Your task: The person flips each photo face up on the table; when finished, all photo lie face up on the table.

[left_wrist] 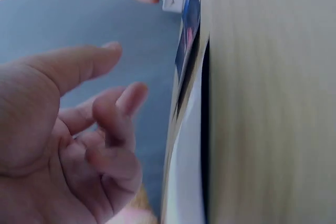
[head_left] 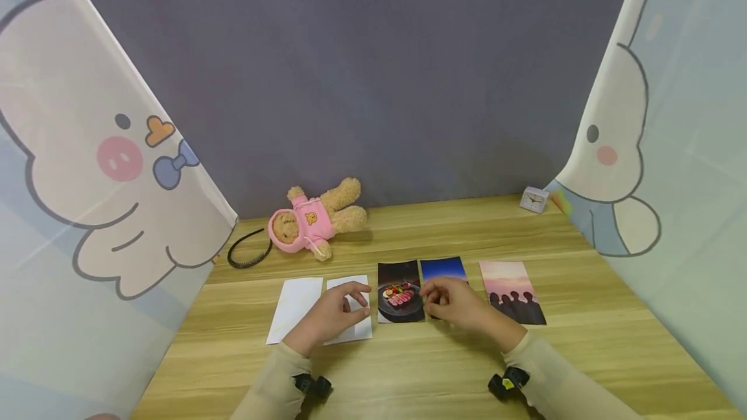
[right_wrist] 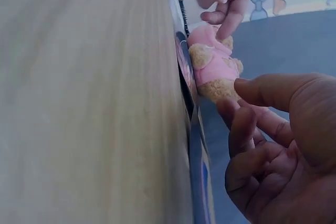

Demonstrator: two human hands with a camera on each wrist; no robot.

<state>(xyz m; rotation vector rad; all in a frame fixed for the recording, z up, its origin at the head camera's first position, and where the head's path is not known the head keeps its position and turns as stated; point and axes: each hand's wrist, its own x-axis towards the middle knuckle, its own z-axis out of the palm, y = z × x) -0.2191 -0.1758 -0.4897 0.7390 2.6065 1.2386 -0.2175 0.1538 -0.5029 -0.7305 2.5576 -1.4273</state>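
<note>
Fingers of left hand (head_left: 332,314) and right hand (head_left: 462,304): half-open, loosely curled, both empty. Near left, white card (head_left: 358,330); near right, blue card (head_left: 441,268); between, food card (head_left: 399,300).

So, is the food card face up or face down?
Face up: the food card lies on the table, its printed side showing to the head camera.

No writing is showing legibly, and the clock dial (head_left: 533,199) near the far right corner of the worktop (head_left: 420,374) is appearing too small to read.
</note>
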